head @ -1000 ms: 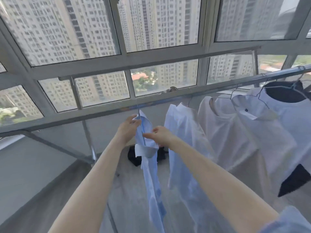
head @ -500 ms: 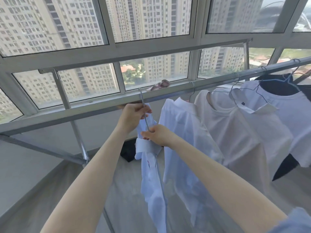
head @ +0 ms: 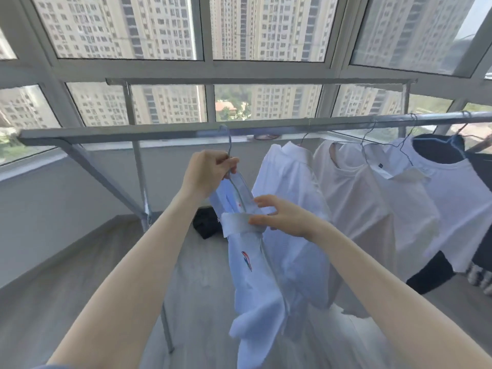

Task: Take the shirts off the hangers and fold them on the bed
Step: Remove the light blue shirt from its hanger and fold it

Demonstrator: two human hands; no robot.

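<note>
A light blue shirt (head: 250,265) with a small red and blue emblem hangs on a thin wire hanger (head: 228,145) whose hook sits over the grey metal rail (head: 159,133). My left hand (head: 206,174) grips the hanger's neck just above the collar. My right hand (head: 279,215) pinches the shirt's white-lined collar from the right. Further right on the rail hang a white shirt (head: 290,187), a cream T-shirt (head: 354,198) and a white T-shirt (head: 463,198), each on its own hanger.
The rack's slanted leg (head: 106,182) and upright post (head: 141,187) stand left of my hands. A black item (head: 206,226) lies on the grey floor (head: 80,288) beneath the rail. Dark garments (head: 439,150) hang at the far right. Large windows (head: 127,25) close off the back.
The view has swung so the rail runs level. My left hand stays on the hanger's neck; my right hand has slid lower onto the collar.
</note>
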